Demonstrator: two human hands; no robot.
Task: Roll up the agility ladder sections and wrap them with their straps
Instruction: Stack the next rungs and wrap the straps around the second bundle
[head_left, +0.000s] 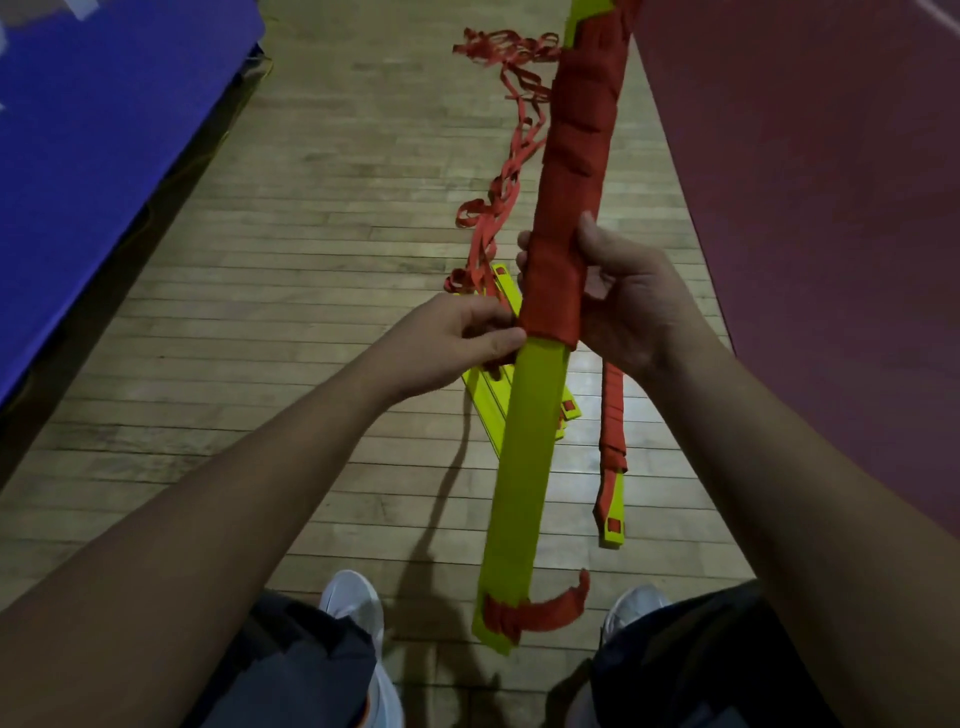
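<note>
the bundle of yellow rungs (524, 457) runs through the centre of the frame, tilted from the lower middle up to the top right, held off the floor so the strap can pass all the way round it

red strap (574, 156) already covers its upper half in overlapping turns, and the lower half is bare yellow, so the wrapping looks about half done

the right hand (631, 306) is curled round the wrapped part at mid frame, thumb on the near side, probably to keep the rungs stacked and the turns from slipping

the left hand (460, 338) pinches at the lowest edge of the red wrap, where it meets the yellow, seemingly keeping the last turn tight; how its fingertips lie is hidden behind the bundle

a short red tail (553, 608) curls loose at the bottom end, near the white shoes (353, 597)

on the wooden floor (260, 312) behind, a second stack of rungs (491, 405) lies unwrapped with its loose strap (498, 208) trailing toward the top of the frame, and a wrapped bundle (613, 431) lies just right of it, set aside

a blue mat (104, 130) fills the upper left, a dark red mat (805, 182) the right
</note>
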